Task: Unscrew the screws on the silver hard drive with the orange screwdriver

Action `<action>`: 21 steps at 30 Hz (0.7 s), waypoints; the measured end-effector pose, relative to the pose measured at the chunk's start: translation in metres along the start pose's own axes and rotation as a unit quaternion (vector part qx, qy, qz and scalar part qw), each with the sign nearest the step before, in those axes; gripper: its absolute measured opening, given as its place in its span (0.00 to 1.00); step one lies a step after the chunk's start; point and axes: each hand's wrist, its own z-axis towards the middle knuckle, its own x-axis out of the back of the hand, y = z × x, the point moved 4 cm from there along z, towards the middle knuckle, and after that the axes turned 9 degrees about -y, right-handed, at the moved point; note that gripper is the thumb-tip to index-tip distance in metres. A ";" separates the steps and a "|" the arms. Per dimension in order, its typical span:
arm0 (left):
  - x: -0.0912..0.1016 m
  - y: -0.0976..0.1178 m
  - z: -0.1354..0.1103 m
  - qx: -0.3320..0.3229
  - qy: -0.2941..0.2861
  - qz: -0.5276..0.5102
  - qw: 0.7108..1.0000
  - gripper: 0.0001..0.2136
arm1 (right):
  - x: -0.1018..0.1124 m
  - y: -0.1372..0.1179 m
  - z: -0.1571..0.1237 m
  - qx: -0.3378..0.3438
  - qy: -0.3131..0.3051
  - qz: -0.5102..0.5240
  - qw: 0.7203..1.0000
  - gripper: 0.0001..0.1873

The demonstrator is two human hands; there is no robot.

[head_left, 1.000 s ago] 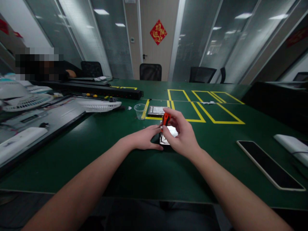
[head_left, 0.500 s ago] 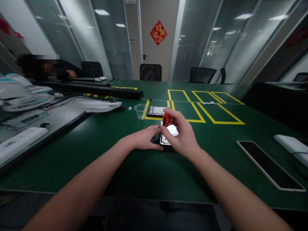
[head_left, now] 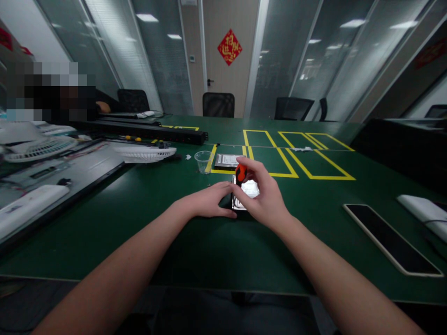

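Note:
A silver hard drive (head_left: pixel 248 190) lies on the green table (head_left: pixel 195 242) right in front of me. My right hand (head_left: pixel 262 195) is closed around an orange-handled screwdriver (head_left: pixel 240 173), held upright over the drive's left edge. My left hand (head_left: pixel 211 201) rests flat on the table with its fingers stretched out, fingertips against the drive's left side. The drive's near part is hidden behind my right hand.
A second hard drive (head_left: pixel 227 160) and a clear plastic cup (head_left: pixel 203 161) sit farther back by yellow tape squares (head_left: pixel 296 158). A phone (head_left: pixel 391 239) lies at the right. White fan grilles (head_left: pixel 145 152), a black power strip (head_left: pixel 139 131) and a seated person (head_left: pixel 52 95) are at the left.
My right hand has turned the screwdriver slightly and dropped it a little lower over the drive. My left hand has stayed put.

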 end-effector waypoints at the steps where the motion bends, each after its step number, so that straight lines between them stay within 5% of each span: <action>1: 0.000 0.000 0.000 -0.004 0.003 0.000 1.000 0.43 | 0.000 0.000 0.000 -0.002 -0.001 -0.003 1.000 0.30; 21: -0.001 -0.001 0.000 -0.022 0.009 -0.002 1.000 0.43 | 0.001 0.002 0.000 -0.025 -0.012 0.006 1.000 0.32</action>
